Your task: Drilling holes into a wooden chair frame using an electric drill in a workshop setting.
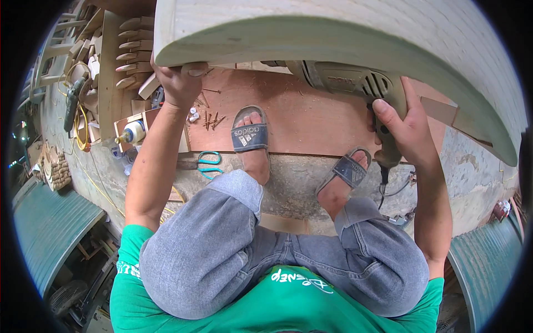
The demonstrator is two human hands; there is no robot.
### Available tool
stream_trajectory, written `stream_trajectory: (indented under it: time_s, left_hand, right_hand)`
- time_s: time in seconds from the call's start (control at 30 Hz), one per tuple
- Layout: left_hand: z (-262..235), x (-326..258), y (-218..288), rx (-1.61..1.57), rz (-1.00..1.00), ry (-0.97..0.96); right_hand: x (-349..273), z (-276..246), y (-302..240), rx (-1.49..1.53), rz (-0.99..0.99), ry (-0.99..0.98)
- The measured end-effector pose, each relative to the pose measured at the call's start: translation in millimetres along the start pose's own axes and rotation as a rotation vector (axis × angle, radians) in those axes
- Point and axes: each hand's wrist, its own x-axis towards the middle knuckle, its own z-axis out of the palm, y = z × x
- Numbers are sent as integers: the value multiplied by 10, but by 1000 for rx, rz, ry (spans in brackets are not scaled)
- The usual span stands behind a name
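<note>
A large pale wooden panel (333, 36) with a curved edge fills the top of the view. My left hand (180, 83) grips its lower left corner, thumb near the edge and most fingers hidden beneath it. My right hand (408, 125) is wrapped round the handle of a dusty power drill (338, 77), which lies level just below the panel and points left. The panel hides the drill's tip, so I cannot tell whether it touches the wood. From the drill's grip a cord (383, 188) runs down.
A reddish plywood board (300, 133) lies under my sandalled feet, with loose screws (212, 121) on it. Teal-handled scissors (210, 161) rest by its front edge. Leftward are a glue bottle (134, 132), shaped wooden pieces (136, 50) and a yellow cord (83, 139). Corrugated sheets (55, 222) flank me.
</note>
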Motion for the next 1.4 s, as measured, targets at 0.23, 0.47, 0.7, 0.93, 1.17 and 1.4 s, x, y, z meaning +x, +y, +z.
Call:
stream_trajectory:
  time_s: [0.23,0.47,0.7,0.93,1.17,1.4]
  left_hand:
    - [12,121,195,-624,-545,16]
    - [-14,267,303,-505,-509,9]
    - [-53,359,365,-566,-518,5]
    - [-76,419,418,-574,-571,-24]
    - [-68,465,411,-571,-444,42]
    - [-87,449,431,-663,-516,45]
  right_hand:
    - [48,102,-99,-62,10,32]
    - [121,67,-30,-122,-72,-20]
    - [105,10,33,-46,-45,-4]
    - [47,-124,114,-46,74,-42]
    - [-197,-350,212,32,79,40]
    - [-828,-174,203,27,37,258]
